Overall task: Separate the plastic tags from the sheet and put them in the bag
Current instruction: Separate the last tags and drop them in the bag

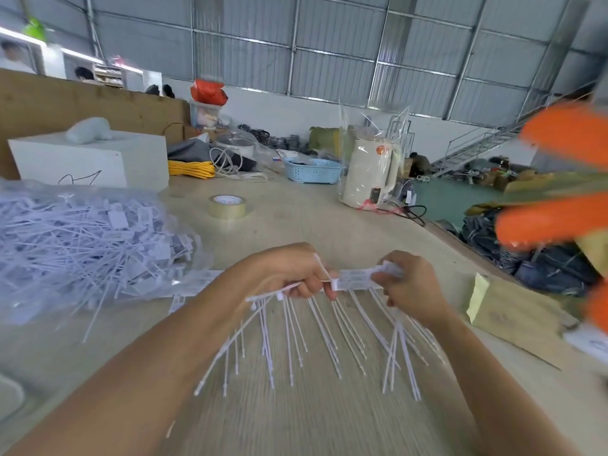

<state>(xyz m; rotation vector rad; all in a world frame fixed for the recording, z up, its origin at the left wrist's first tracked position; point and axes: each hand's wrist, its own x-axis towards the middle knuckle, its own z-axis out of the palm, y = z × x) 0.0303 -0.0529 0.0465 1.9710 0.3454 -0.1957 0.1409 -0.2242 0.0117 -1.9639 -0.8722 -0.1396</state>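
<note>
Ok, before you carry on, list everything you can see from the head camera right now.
sheet of plastic tags: one, white, held between both hands, tails hanging toward the table
bag of separated tags: one, clear with white tags, table left
tape roll: one, tan, table centre
white box: one, far left, a pale lump on top
yellow cord: one coil, beside the box
basket: one, light blue, far centre
kettle: one, cream, in clear wrap, right of the basket
cardboard box: one, tan, table right
orange shapes: blurred, right edge, cannot tell what
table: one, pale wood
left hand: pinches the sheet's left end
right hand: pinches its right end
</note>
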